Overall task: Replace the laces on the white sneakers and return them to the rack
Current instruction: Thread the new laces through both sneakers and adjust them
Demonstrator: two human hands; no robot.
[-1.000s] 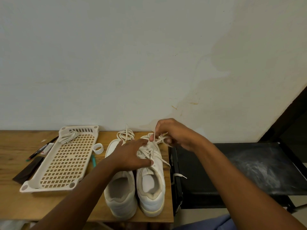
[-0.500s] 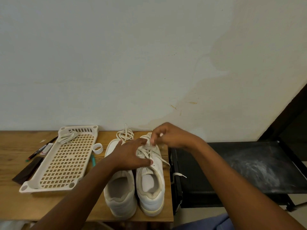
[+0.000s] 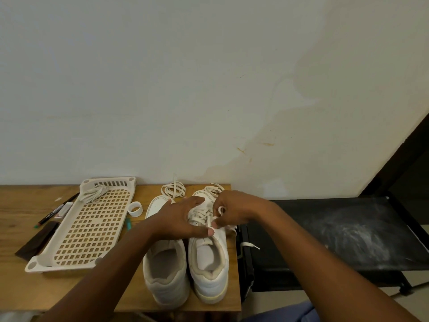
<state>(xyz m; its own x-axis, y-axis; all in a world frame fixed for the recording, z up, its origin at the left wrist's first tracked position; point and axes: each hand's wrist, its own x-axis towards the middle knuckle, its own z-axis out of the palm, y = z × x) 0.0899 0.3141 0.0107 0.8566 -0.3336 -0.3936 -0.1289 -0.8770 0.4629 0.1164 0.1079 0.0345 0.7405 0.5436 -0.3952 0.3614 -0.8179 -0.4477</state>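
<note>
Since the frame 1 second ago, the right hand point(image 3: 234, 211) has dropped from a raised pull near the toe to the middle eyelets of the right sneaker point(image 3: 209, 252); the left hand point(image 3: 183, 219) has barely shifted.

At the far left of the counter point(image 3: 18, 205) lie pens and a dark flat strip. Next comes the perforated rack point(image 3: 88, 228), lying flat, with 1 bundled lace point(image 3: 92, 195) at its far end. A white tape roll point(image 3: 135, 209) sits just right of it. The left sneaker point(image 3: 166, 270) stands unlaced, with a coiled lace point(image 3: 173, 190) beyond its toe. The left hand lies across both shoes, fingers straight, pressing the right sneaker's vamp, its grip wide and holding nothing. The right sneaker is partly laced; the right hand's grip is narrow, pinching the threaded lace point(image 3: 200, 217) at an eyelet. 1 lace end point(image 3: 249, 245) dangles off the counter's right edge beside a dark table point(image 3: 348, 228).

The step in hand looks like lacing the right sneaker, so the task seems under halfway. The next move probably calls for steadying the shoe while the pinched end is fed through the next eyelet and drawn snug.
</note>
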